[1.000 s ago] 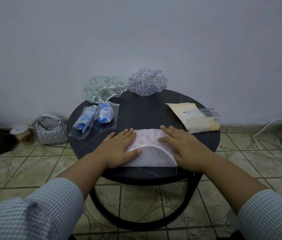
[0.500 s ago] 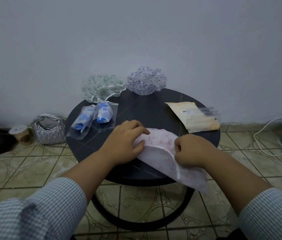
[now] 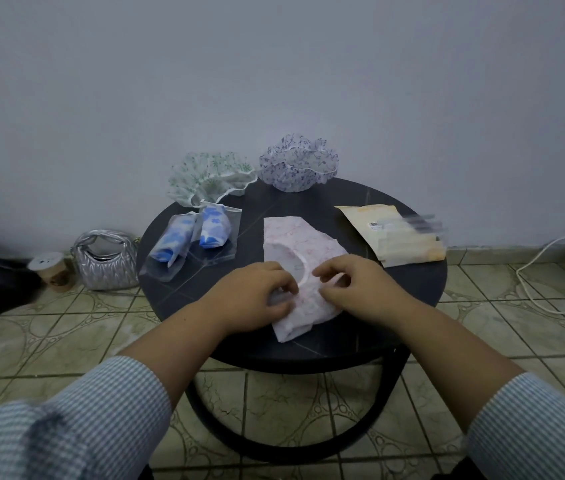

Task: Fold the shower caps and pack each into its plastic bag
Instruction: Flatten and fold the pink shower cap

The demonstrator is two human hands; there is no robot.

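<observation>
A pink-patterned shower cap point(image 3: 303, 244) is lying partly folded on the round black table point(image 3: 409, 306), its far end reaching toward the middle of the tabletop and its near corner sitting close to the front edge. Both hands are working on its near half. The left hand point(image 3: 257, 299) is resting on the cap's left side with its fingers curled and pinching the plastic; the right hand point(image 3: 357, 289) is lying on the cap's right side, thumb and forefinger curled and nipping the material next to the white elastic rim — the two hands are nearly touching over the cap.

Toward the left edge of the table, two clear plastic bags are lying side by side, each holding a folded blue-patterned cap: the left packed bag point(image 3: 170, 247) is angling out to the rim, the right packed bag point(image 3: 217, 233) is just beside it and overlapping it a little. At the far edge, a green-speckled shower cap point(image 3: 210, 176) is sitting unfolded at the far left, hanging partly past the rim, and a purple-patterned shower cap point(image 3: 298, 164) is sitting puffed up to its right, apart from it. At the right edge a tan packet point(image 3: 392, 233) bearing a barcode label is lying flat — clear bags seem to be stacked on it, though they are blurred.

On the tiled floor to the left of the table, a silver quilted handbag point(image 3: 108, 259) is standing against the wall with a lidded paper cup point(image 3: 50, 271) just beside it. A white cable point(image 3: 551, 271) is looping over the floor on the right.
</observation>
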